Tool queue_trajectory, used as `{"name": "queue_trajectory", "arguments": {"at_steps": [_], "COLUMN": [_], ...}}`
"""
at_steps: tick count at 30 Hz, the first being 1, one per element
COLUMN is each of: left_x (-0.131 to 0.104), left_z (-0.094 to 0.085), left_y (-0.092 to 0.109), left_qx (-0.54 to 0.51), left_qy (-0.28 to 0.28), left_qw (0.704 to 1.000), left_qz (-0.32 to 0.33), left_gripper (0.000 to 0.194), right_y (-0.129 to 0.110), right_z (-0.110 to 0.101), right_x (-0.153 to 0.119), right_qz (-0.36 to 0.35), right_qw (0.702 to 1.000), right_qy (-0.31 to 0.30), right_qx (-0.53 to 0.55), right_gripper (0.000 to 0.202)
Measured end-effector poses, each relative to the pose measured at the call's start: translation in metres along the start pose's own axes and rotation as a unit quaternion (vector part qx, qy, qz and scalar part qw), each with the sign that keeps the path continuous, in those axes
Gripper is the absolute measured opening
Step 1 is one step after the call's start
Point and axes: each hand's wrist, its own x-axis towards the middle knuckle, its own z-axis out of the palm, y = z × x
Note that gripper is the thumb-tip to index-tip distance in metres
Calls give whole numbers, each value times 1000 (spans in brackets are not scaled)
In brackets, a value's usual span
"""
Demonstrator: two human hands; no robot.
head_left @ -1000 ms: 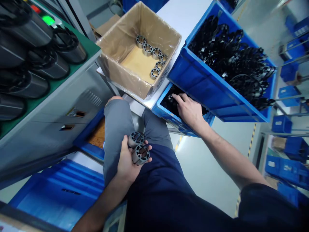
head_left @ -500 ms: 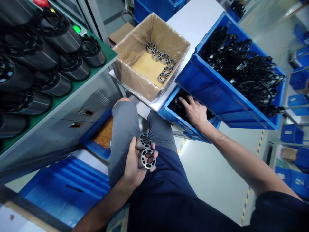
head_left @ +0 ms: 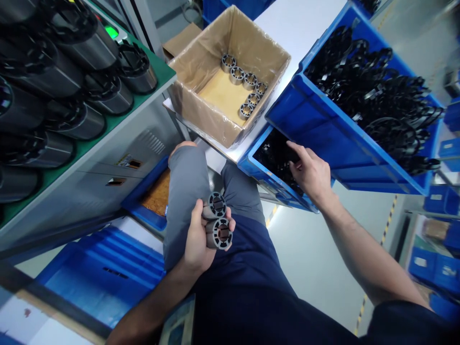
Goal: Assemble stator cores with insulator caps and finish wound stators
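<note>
My left hand [head_left: 197,237] is closed around two slotted metal cores, short steel cylinders with toothed openings, held one beside the other over my lap. The upper core [head_left: 217,205] touches the lower core [head_left: 222,233], and their slotted end faces point up and right. My right hand [head_left: 312,171] hovers at the lower blue crate [head_left: 247,167], over the small black parts [head_left: 275,155] inside. Its index finger and thumb show apart, with no part clearly visible between them; the other fingers are partly hidden.
A lined cardboard box [head_left: 204,117] on the white table [head_left: 287,19] holds several similar cores. A large blue crate [head_left: 345,153] full of black plastic rings overhangs the lower crate. Larger metal cylinders [head_left: 138,69] crowd the green bench [head_left: 163,79] at left.
My right hand has pulled back up and to the right, from among the black parts to above the crate's edge. My left hand still grips both cores. The view has shifted slightly.
</note>
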Motion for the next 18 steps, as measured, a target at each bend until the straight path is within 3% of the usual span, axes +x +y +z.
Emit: {"name": "queue_trajectory", "arguments": {"at_steps": [3, 5, 10, 13, 15, 18], "left_x": [0, -1, -5, -7, -8, -10], "left_z": [1, 3, 13, 18, 20, 20], "left_y": [-1, -1, 1, 3, 3, 2], "left_qx": [97, 103, 77, 104, 118, 138], "left_qy": [-19, -23, -43, -72, -91, -119], "left_qw": [995, 993, 985, 976, 967, 952], "left_qz": [28, 59, 147, 180, 207, 245], "left_gripper": [78, 81, 67, 64, 64, 66], "right_y": [1, 2, 1, -16, -37, -78], "right_z": [3, 4, -2, -14, -25, -41], "right_x": [-6, -10, -24, -37, -44, -47], "right_qz": [6, 11, -9, -38, -86, -224], "right_qw": [999, 997, 983, 968, 942, 846], "right_qy": [42, 78, 151, 171, 162, 82], "right_qx": [7, 21, 108, 179, 279, 477], "right_gripper": [59, 53, 43, 30, 26, 39]}}
